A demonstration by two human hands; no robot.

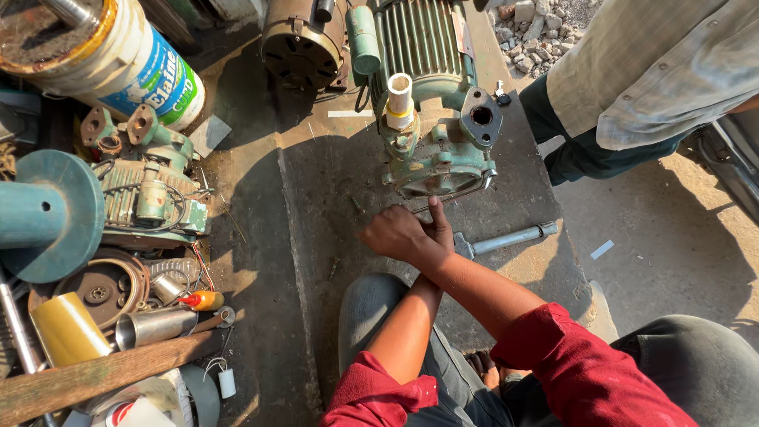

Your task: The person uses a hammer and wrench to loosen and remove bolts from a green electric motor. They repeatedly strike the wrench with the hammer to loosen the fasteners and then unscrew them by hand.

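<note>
Head cam, looking straight down: the person is crouched over a concrete floor slab (332, 190), red sleeves pushed up, forearms crossed in front of their knees. Both hands meet at the base of a green pump (443, 150), which sits on the slab near the top middle with a ribbed green motor (419, 35) behind it and a short white pipe stub (399, 95) sticking up from its top.

The left hand (395, 235) is curled into a loose fist, knuckles up, and looks wrapped around something thin, though I honestly can't tell what's inside the fist. The right hand (437, 229) is pressed up against it, mostly hidden behind it (only a few fingers show), fingers pointing toward a thin metal rod (455, 198) that runs along the pump's lower rim. Whether that hand actually grips the rod, can't say.

A grey metal pipe handle (510, 237) lies on the slab just right of the hands, reaching out from under the wrist.

Left side is a pile of clutter: another green pump body (150, 194), a big teal pulley wheel (51, 213), a white bucket (118, 59), a yellow cylinder (67, 328) and a wooden plank (103, 372). Another person (648, 71) in a pale shirt crouches at the top right.
</note>
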